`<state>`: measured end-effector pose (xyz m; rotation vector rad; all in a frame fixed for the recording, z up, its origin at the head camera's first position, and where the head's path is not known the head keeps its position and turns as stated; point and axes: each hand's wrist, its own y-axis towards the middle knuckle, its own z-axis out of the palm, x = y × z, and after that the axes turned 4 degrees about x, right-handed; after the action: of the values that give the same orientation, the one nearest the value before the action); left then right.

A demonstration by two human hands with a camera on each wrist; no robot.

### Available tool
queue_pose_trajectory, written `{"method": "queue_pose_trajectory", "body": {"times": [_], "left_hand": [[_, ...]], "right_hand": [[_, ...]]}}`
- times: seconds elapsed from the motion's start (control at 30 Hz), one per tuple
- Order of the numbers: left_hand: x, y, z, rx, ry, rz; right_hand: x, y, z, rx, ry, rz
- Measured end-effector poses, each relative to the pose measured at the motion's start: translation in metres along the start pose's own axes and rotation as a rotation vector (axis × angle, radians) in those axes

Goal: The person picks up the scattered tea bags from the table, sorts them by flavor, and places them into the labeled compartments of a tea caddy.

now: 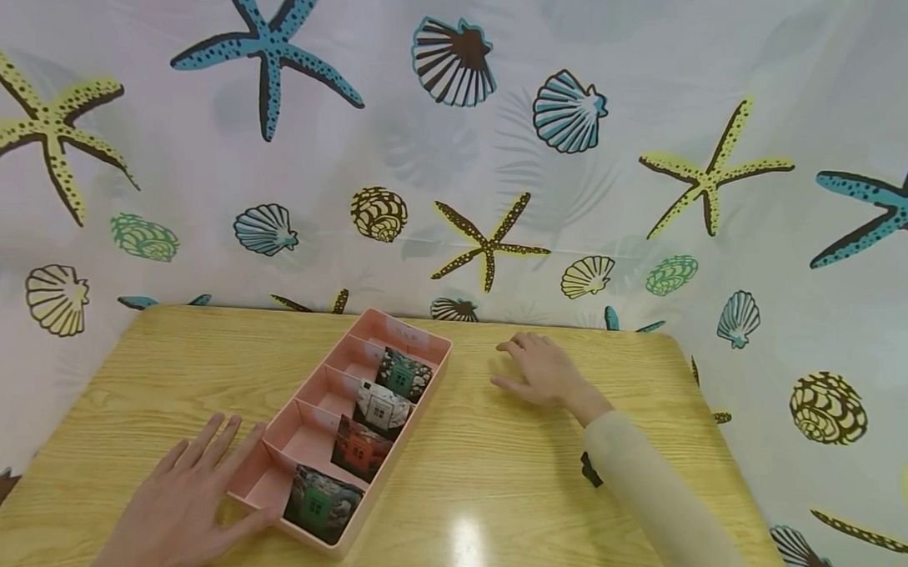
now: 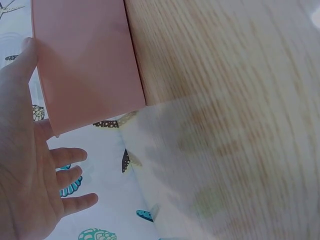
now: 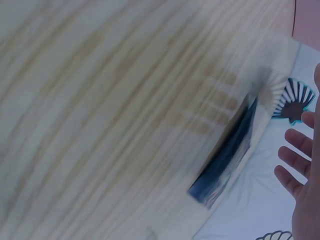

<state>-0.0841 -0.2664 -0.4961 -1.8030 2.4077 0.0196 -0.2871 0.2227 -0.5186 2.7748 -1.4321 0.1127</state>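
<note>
A long pink box [image 1: 343, 446] with dividers stands at a slant on the table. Upright packets line its right side: a dark one with a green label [image 1: 320, 504], a red one [image 1: 360, 449], a white-and-black one [image 1: 381, 409] and a green-and-black one [image 1: 403, 374]. My left hand [image 1: 184, 495] rests at the box's near left corner, fingers straight, thumb against the near rim. Right of the box, my right hand [image 1: 544, 370] hovers with loosely spread fingers, holding nothing visible. A dark blue packet [image 3: 225, 152] lies near it in the right wrist view; the head view hides it.
Small paper labels [image 1: 410, 335] sit on the box's far wall and dividers. The wood-grain table [image 1: 478, 459] ends at a hanging cloth [image 1: 459, 150] printed with starfish and shells. A small black object [image 1: 590, 469] shows under the right sleeve.
</note>
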Motion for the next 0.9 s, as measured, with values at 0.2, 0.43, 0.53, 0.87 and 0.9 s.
{"method": "queue_pose_trajectory", "body": {"times": [0.2,0.43,0.53,0.87,0.9], "left_hand": [[0.0,0.0,0.0,-0.007,0.009,0.008],[0.001,0.0,0.002,0.004,0.008,0.001],[0.001,0.0,0.002,0.002,0.004,0.003],[0.0,0.0,0.0,-0.018,0.008,0.012],[0.0,0.0,-0.001,-0.019,0.009,0.012]], "right_hand": [[-0.016,-0.007,0.005,0.031,-0.008,0.047],[-0.027,-0.013,0.01,0.064,-0.027,0.076],[-0.032,-0.016,0.011,0.074,-0.035,0.098],[-0.047,-0.031,0.014,0.084,-0.025,0.144],[-0.048,-0.032,0.015,0.079,-0.023,0.147]]}}
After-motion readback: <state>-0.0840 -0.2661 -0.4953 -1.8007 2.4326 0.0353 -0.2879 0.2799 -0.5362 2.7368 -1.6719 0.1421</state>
